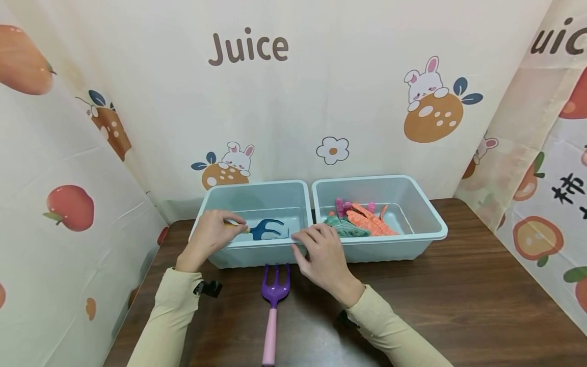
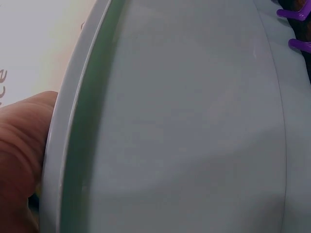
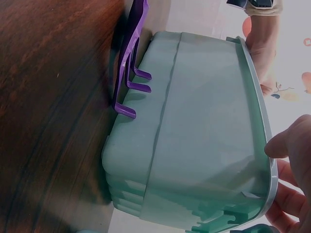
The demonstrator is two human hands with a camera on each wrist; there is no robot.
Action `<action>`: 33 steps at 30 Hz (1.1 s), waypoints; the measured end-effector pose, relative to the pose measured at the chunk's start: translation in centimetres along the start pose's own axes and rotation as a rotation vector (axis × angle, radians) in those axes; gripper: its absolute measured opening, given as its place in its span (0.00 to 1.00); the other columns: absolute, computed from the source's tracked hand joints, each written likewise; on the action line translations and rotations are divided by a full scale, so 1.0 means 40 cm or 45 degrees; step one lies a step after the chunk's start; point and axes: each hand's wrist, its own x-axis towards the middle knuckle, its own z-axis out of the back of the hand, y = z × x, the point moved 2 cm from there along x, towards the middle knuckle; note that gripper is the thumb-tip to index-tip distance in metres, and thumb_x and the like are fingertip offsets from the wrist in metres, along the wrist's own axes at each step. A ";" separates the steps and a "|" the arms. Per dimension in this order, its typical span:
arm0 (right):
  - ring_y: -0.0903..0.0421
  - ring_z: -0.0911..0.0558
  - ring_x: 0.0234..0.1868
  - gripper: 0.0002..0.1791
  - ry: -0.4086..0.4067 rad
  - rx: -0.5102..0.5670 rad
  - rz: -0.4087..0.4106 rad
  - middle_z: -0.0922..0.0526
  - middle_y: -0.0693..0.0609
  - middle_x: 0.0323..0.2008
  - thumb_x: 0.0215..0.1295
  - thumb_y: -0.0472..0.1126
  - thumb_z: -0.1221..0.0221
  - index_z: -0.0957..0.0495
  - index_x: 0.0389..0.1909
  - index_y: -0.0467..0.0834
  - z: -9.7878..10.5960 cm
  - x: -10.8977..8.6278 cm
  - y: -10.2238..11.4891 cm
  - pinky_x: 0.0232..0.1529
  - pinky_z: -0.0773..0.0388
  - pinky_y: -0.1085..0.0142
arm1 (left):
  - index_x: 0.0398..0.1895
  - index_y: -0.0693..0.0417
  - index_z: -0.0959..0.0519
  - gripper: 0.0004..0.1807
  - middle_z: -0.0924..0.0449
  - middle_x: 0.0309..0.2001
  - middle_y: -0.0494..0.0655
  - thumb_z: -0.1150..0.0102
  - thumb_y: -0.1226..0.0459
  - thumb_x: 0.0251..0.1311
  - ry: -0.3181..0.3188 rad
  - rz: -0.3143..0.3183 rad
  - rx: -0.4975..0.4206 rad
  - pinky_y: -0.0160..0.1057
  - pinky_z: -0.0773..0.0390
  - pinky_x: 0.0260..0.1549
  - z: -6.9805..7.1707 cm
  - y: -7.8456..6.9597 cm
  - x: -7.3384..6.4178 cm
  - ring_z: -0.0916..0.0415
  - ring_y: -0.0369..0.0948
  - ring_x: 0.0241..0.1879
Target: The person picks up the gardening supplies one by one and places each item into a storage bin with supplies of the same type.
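Observation:
My left hand [image 1: 213,232] reaches over the front rim of the left pale blue bin [image 1: 257,245] and holds a small blue garden fork [image 1: 263,230] by its yellow handle. The fork's prongs point right, inside the bin. At that bin's front right corner, my right hand [image 1: 323,255] grips the rim, fingers over the edge and thumb [image 3: 279,145] on the outside wall. In the left wrist view, the bin's front wall [image 2: 184,107] hides most of the left hand and the fork. A purple garden fork [image 1: 275,291] with a pink handle lies on the table, its tines close to the bin.
A second pale blue bin [image 1: 380,250] stands beside the first on the right. It holds crumpled orange cloth [image 1: 369,221], green cloth [image 1: 346,227] and pink knobbed things [image 1: 341,207]. Behind both bins hangs a printed curtain [image 1: 293,112]. The brown wooden table [image 1: 440,300] extends in front.

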 end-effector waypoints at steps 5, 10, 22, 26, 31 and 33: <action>0.49 0.18 0.47 0.07 -0.005 -0.001 0.004 0.10 0.55 0.41 0.67 0.44 0.30 0.11 0.43 0.49 -0.001 0.000 0.000 0.53 0.21 0.50 | 0.44 0.50 0.07 0.08 0.08 0.47 0.51 0.28 0.60 0.67 -0.041 -0.022 0.032 0.46 0.14 0.37 0.000 0.006 -0.001 0.11 0.47 0.39; 0.49 0.18 0.47 0.07 -0.004 0.003 -0.001 0.10 0.54 0.41 0.67 0.44 0.29 0.11 0.43 0.49 -0.001 0.001 0.000 0.54 0.21 0.50 | 0.46 0.49 0.07 0.09 0.07 0.46 0.50 0.30 0.58 0.69 -0.055 -0.019 0.088 0.49 0.14 0.38 -0.002 0.007 -0.001 0.11 0.46 0.39; 0.49 0.18 0.47 0.07 -0.002 0.004 -0.003 0.10 0.54 0.41 0.67 0.44 0.29 0.11 0.43 0.49 0.001 0.002 0.000 0.53 0.21 0.50 | 0.49 0.49 0.09 0.14 0.07 0.45 0.48 0.36 0.53 0.73 -0.093 -0.007 0.087 0.49 0.15 0.40 -0.002 0.004 -0.004 0.13 0.46 0.40; 0.49 0.18 0.47 0.07 -0.004 0.001 -0.001 0.10 0.54 0.41 0.67 0.44 0.29 0.11 0.43 0.48 0.000 0.002 -0.001 0.53 0.21 0.50 | 0.49 0.50 0.09 0.14 0.07 0.45 0.49 0.37 0.54 0.74 -0.101 -0.016 0.081 0.50 0.15 0.40 -0.006 0.005 -0.007 0.13 0.47 0.41; 0.49 0.18 0.47 0.07 -0.012 0.002 0.005 0.10 0.54 0.41 0.66 0.44 0.29 0.11 0.42 0.48 0.000 0.002 0.000 0.53 0.21 0.50 | 0.51 0.51 0.10 0.14 0.07 0.46 0.50 0.38 0.55 0.74 -0.129 -0.028 0.071 0.53 0.14 0.42 -0.008 0.004 -0.013 0.12 0.48 0.42; 0.49 0.18 0.47 0.07 -0.015 0.003 0.006 0.10 0.54 0.41 0.66 0.44 0.29 0.11 0.42 0.48 0.000 0.002 0.001 0.53 0.21 0.50 | 0.52 0.52 0.10 0.15 0.07 0.44 0.50 0.38 0.55 0.74 -0.167 -0.043 0.058 0.53 0.15 0.42 -0.010 0.001 -0.017 0.12 0.49 0.42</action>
